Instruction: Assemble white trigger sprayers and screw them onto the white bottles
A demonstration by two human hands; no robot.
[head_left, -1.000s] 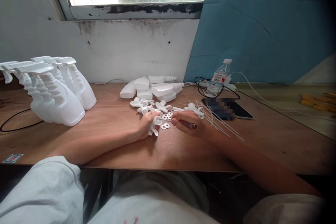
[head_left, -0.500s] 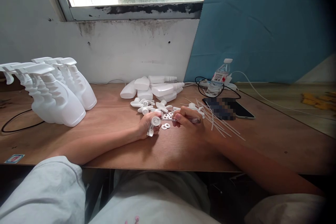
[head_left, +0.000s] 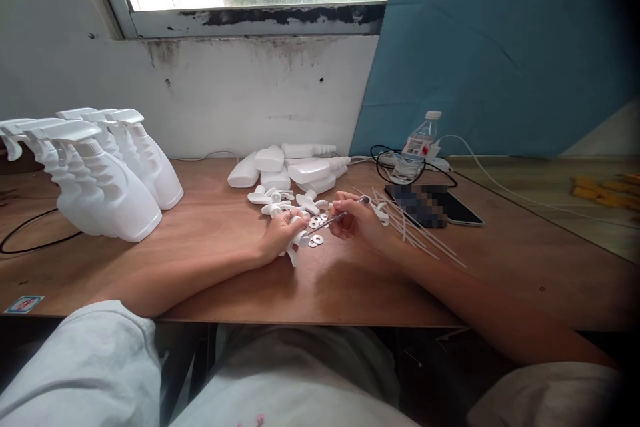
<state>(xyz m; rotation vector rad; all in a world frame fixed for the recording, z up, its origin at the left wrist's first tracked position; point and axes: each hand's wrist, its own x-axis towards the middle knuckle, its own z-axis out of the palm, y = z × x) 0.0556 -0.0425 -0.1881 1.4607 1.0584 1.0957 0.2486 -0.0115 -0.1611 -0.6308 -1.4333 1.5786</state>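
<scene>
My left hand (head_left: 278,237) rests on the brown table (head_left: 210,260) with its fingers wrapped round a white spray-trigger head (head_left: 297,245). My right hand (head_left: 356,220) pinches a thin pen-like tool (head_left: 337,216), whose tip points left into the open end of the trigger head. Small white washers (head_left: 317,221) lie scattered on the table between and just beyond the two hands. More loose white trigger heads (head_left: 280,201) lie behind my left hand.
Several assembled white spray bottles (head_left: 107,180) stand at the left. Empty white bottles (head_left: 290,170) lie at the back. Thin white tubes (head_left: 415,230), a phone (head_left: 435,207), a water bottle (head_left: 417,147) and cables (head_left: 400,163) lie to the right.
My right hand lifted off the table and tilted the tool up, its tip now at the trigger head. My left hand turned the trigger head slightly downward.
</scene>
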